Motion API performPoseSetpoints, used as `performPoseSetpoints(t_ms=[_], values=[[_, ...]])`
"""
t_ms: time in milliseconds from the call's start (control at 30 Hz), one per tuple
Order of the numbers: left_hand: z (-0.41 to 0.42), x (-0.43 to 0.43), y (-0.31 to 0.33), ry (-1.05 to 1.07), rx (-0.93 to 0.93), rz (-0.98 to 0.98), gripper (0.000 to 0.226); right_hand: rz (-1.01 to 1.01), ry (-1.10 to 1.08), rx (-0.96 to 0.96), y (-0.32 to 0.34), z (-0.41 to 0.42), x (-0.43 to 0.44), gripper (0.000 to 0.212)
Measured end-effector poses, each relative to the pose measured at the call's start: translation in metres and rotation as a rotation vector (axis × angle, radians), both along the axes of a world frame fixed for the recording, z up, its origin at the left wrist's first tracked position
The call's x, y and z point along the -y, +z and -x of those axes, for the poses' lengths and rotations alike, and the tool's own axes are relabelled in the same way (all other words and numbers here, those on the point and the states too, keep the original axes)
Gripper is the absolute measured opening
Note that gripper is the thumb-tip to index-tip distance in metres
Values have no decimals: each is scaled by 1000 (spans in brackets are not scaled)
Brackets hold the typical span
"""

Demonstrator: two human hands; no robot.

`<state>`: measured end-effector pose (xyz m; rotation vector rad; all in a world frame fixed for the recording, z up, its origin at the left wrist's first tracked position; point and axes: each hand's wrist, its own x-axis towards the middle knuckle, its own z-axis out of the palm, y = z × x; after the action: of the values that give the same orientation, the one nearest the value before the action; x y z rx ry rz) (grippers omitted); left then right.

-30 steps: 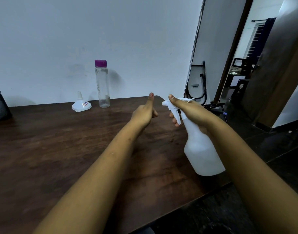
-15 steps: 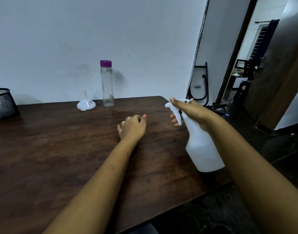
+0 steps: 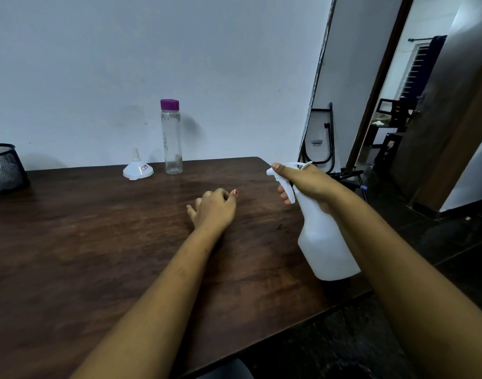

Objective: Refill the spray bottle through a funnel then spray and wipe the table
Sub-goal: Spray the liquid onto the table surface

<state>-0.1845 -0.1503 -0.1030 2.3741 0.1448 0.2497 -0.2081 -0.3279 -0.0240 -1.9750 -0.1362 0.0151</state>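
The dark brown wooden desk [image 3: 97, 255] fills most of your view. Over its right near edge you hold the white translucent plastic spray bottle [image 3: 324, 247], tilted, its nozzle pointing left across the desk; whether its base touches the wood cannot be told. Your right hand [image 3: 308, 181] is wrapped round its neck, thumb laid along the top of the spray head and fingers curled at the trigger. Your left hand [image 3: 215, 207] rests on the desk near the middle, fingers loosely curled and holding nothing.

At the far left edge stands a black wire-mesh basket [image 3: 4, 168]. Against the wall stands the tall clear bottle with a purple cap [image 3: 172, 140], capped and seemingly almost empty. Just beside it sits the small white plastic funnel [image 3: 138, 169], mouth down.

With the spray head on and the funnel set aside, you look to be at the spraying step. Next, tip the nozzle toward the wood and squeeze the trigger. Wiping needs a cloth, and none is in view.
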Motion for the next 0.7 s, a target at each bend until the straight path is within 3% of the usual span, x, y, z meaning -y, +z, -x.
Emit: performPoseSetpoints(t_ms=[167,267,400,700], values=[[5,-2,-6,-5,29,-40,38,114,6,-5,0,10,0,38],[13,2,-11,-36,42,-82,37,69,4,-118,5,22,12,37],[23,14,-12,-134,111,-156,31,169,-45,-250,4,36,26,41],[29,18,-15,-196,149,-230,19,279,-120,-129,-15,44,41,43]])
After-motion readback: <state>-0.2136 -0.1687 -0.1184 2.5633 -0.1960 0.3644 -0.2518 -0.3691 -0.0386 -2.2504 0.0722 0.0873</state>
